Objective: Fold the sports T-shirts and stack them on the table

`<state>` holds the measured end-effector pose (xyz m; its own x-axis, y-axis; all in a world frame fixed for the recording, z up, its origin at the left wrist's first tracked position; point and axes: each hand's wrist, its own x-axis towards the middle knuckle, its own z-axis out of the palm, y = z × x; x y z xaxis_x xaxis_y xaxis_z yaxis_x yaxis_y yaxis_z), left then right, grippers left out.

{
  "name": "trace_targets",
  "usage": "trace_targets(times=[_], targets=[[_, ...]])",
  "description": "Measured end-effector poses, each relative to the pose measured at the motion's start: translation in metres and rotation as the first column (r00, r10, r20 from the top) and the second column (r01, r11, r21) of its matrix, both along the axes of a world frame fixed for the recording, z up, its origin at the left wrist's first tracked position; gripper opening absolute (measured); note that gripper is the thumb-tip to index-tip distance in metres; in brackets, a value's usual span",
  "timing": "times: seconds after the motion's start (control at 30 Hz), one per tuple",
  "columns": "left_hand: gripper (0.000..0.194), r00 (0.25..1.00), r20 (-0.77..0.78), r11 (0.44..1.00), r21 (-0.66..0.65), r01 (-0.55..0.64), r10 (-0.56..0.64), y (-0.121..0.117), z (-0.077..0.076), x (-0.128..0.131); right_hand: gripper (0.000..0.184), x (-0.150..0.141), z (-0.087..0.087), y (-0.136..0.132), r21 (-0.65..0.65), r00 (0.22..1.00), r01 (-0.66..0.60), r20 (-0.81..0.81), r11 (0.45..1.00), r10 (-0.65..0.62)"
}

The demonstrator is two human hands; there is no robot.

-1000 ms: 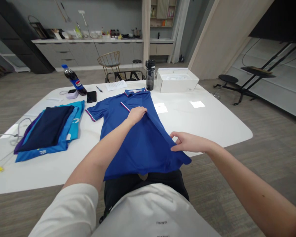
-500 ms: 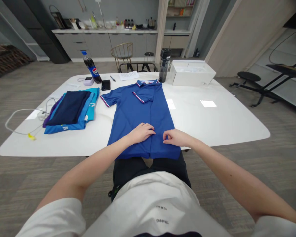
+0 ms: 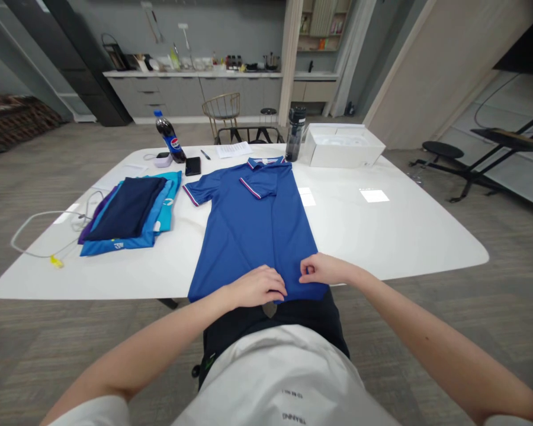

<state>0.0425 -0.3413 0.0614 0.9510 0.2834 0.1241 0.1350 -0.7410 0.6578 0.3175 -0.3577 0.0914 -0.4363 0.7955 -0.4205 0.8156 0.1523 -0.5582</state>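
At the near edge of a white table, a blue polo shirt lies front to back, its collar toward the far edge and its hem at the near edge; one sleeve with red and white trim points out to the left; the other lies folded inward over the body of the shirt.

The left hand rests at the hem, fingers together and loosely bent; the right hand is at the shirt's right side, just above the hem, thumb and fingers curled toward each other; whether either hand pinches cloth, I cannot tell.

Toward the table's left end is a pile of folded clothes, navy on top, with blues and purple beneath; a pale cable loops beside it, over the left edge. Between pile and far edge are a cola bottle, a lilac case and a black phone; a pen and printed paper lie nearer the far edge; a dark water bottle stands just beyond the collar, beside a white box.
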Motion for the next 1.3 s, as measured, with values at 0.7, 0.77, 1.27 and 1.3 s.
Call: trace_targets(times=[0.7,0.77,1.27,1.3], targets=[[0.025,0.748,-0.071,0.613,0.627,-0.481,0.660,0.280,-0.003,0.037,0.028,-0.014,-0.042,0.267,0.607,0.878,0.308,0.115,0.733,-0.465],[0.021,0.764,-0.112,0.608,0.683,-0.405,0.635,0.291,-0.007,0.037,0.029,-0.010,-0.053,0.269,0.618,0.879,0.239,0.190,0.749,-0.437],[0.043,0.102,-0.159,0.184,0.670,-0.719,0.982,0.361,0.002,-0.107,0.022,-0.048,-0.032,0.354,0.555,0.984,0.135,0.024,0.821,-0.178],[0.044,0.037,-0.195,0.162,0.677,-0.718,0.980,0.367,-0.002,-0.118,0.019,-0.063,-0.031,0.367,0.531,0.991,0.118,-0.005,0.839,-0.136]])
